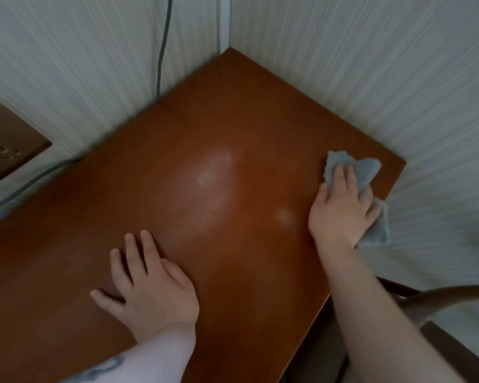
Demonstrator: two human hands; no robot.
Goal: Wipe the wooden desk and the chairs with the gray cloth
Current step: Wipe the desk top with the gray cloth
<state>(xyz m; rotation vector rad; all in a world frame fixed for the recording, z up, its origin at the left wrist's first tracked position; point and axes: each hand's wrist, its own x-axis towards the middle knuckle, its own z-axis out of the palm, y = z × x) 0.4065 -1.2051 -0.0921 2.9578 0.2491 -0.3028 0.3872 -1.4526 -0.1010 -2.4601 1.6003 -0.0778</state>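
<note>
The left hand [147, 286] lies flat, palm down, fingers straight and slightly spread, its forearm entering from the near edge. The right hand [343, 205] reaches farther right, arm extended, straight fingers pressing palm down.

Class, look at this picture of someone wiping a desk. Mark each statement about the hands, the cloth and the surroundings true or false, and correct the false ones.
1. The right hand presses the gray cloth on the desk. True.
2. The left hand holds a second cloth. False: it rests flat on the desk, holding nothing.
3. The cloth lies at the desk's left edge. False: it is at the right edge, partly overhanging.
4. A wall socket is on the left. True.
5. A cable runs down the wall. True.
</note>
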